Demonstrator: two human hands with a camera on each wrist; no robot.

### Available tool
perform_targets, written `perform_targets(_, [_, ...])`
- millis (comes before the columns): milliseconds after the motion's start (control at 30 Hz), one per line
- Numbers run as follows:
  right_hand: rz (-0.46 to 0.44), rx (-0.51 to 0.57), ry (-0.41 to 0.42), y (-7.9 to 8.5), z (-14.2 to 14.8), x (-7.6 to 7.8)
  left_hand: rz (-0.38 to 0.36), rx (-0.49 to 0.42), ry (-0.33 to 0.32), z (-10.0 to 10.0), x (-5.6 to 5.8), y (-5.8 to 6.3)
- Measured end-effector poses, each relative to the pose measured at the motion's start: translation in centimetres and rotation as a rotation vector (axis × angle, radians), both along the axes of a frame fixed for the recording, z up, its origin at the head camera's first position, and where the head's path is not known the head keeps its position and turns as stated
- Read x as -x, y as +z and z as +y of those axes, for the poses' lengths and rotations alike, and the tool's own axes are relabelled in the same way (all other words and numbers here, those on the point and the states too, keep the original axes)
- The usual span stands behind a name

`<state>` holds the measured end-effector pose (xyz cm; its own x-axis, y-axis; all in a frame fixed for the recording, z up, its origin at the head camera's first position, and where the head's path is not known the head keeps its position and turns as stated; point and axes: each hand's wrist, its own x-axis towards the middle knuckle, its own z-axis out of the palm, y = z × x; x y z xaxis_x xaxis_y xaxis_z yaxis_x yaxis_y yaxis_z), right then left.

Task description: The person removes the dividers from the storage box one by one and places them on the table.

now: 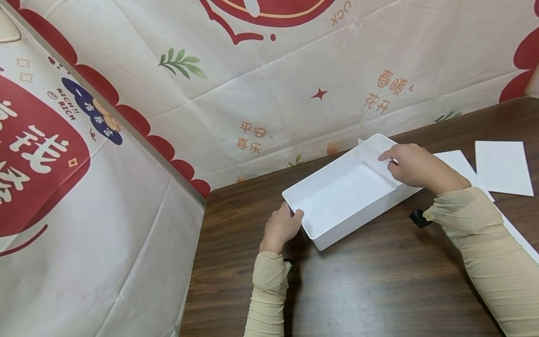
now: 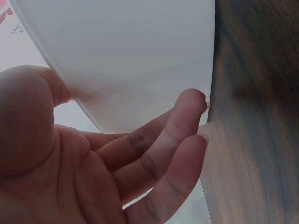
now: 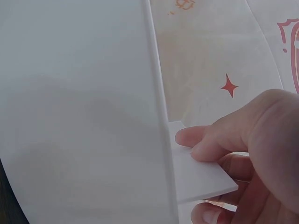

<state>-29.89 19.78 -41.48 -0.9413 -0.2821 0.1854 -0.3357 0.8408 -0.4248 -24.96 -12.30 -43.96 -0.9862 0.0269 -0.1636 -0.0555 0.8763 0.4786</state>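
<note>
A white rectangular storage box [image 1: 358, 219] sits at an angle on the table, open side up. At its left end wall, my left hand [image 1: 281, 228] grips the rim with the thumb over the edge and the fingers outside. The left wrist view shows this wall [image 2: 135, 51] beside the hand [image 2: 103, 149]. My right hand [image 1: 414, 166], above the box's right part, pinches a thin white divider panel [image 3: 201, 179] that stands crosswise inside and pokes above the far rim. Whether the divider's lower edge touches the box floor cannot be told.
Flat white panels [image 1: 503, 167] lie on the dark wooden table [image 1: 358, 290] right of the box, partly under the right forearm. A printed white cloth [image 1: 269, 93] hangs behind the table, and another [image 1: 105, 243] hangs at the left.
</note>
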Motion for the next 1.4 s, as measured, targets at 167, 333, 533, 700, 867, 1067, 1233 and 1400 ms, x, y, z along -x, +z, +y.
perform_targets(167, [-0.011, 0.009, -0.006, 0.06, -0.04, -0.09, 0.002, -0.002, -0.001, -0.04, -0.04, -0.05])
perform_targets(333, [-0.033, 0.021, -0.011, 0.16, -0.03, -0.24, 0.004, 0.001, -0.004, -0.05, -0.07, -0.09])
perform_targets(533, [-0.028, 0.016, -0.005, 0.2, 0.05, -0.26, -0.004, -0.001, 0.001, -0.01, -0.09, -0.11])
perform_targets(700, [-0.026, 0.013, -0.005, 0.28, 0.07, -0.31, -0.004, 0.0, 0.001, 0.01, -0.08, -0.12])
perform_targets(867, [-0.037, 0.02, -0.013, 0.3, 0.06, -0.4, -0.002, 0.0, 0.0, 0.04, -0.07, -0.19])
perform_targets(1067, [-0.039, 0.029, -0.014, 0.28, 0.1, -0.45, -0.006, -0.006, 0.003, 0.03, -0.03, -0.26])
perform_targets(1233, [-0.033, 0.03, -0.015, 0.32, 0.08, -0.47, -0.001, -0.006, 0.004, 0.03, -0.09, -0.26])
perform_targets(1400, [-0.024, 0.033, -0.013, 0.28, 0.05, -0.47, 0.001, -0.005, 0.001, 0.05, -0.1, -0.27])
